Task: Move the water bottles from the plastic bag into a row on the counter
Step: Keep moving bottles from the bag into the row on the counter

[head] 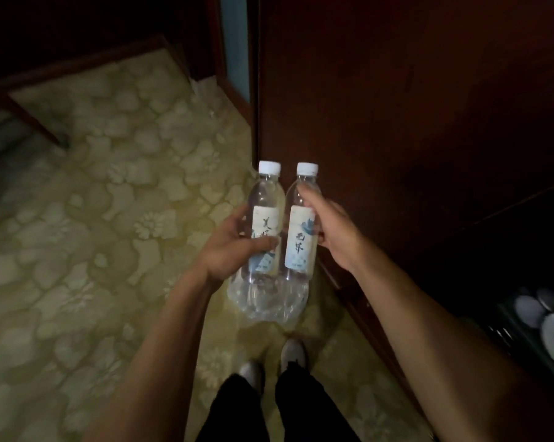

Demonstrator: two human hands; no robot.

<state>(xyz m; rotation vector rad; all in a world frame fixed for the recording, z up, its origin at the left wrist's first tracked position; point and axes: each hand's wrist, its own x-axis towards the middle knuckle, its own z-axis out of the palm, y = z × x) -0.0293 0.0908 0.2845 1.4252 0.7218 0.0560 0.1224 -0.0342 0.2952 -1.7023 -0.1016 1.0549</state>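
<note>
two water bottles, each with one white cap, are held side by side and touching above the patterned carpet (78, 218): the left hand (234, 247) grips the left bottle (264, 218), the right hand (333, 231) grips the right bottle (299, 237). two shoes (269, 362) show near, dark wood cabinet (412, 106) right.

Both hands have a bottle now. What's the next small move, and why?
Probably carry both toward the counter. The left hand grips the left bottle, the right hand the right bottle, both capped and held in the air over the carpet; no counter top shows yet.
</note>
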